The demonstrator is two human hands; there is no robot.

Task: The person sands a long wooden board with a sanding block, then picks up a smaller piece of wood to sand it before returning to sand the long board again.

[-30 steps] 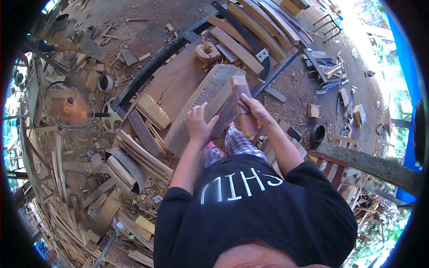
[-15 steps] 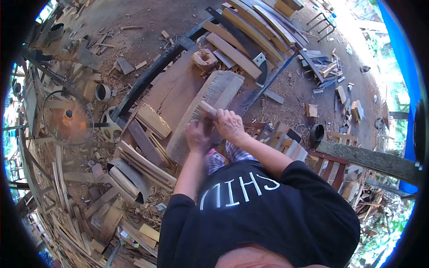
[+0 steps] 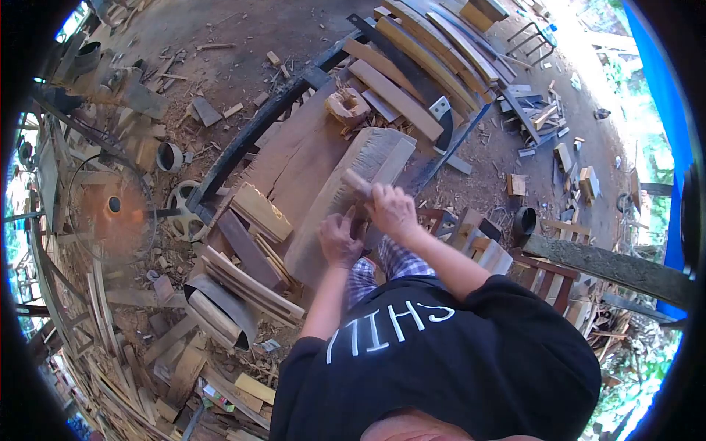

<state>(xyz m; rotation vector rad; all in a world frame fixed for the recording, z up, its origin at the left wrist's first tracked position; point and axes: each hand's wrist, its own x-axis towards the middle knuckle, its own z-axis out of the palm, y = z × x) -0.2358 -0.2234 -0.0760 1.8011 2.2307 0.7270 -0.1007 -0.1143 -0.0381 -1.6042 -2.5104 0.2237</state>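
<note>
A thick wooden slab [image 3: 323, 213] with a rough, grooved upper face lies slanted in front of me on a bench. My right hand [image 3: 391, 211] is closed round a short wooden piece [image 3: 357, 182], whose end sticks out beyond the fingers over the slab. To its left, my left hand [image 3: 340, 239] is bent low over the slab's near edge, with fingers curled. Something small and dark shows between the two hands, too small to name. A block with a round hole [image 3: 348, 106] sits just past the slab's far end.
Long boards [image 3: 426, 62] are stacked at the bench's far right. A yellowish block [image 3: 262, 211] and thin strips lie left of the slab. A blurred spinning wheel [image 3: 114, 206] stands at far left. Wood scraps cover the ground around, and a thick beam [image 3: 603, 263] juts in at right.
The whole view has shifted, so the bench appears slightly lower and further right. My left hand's fingers are more spread over the slab, and the piece in my right hand has changed its tilt.
</note>
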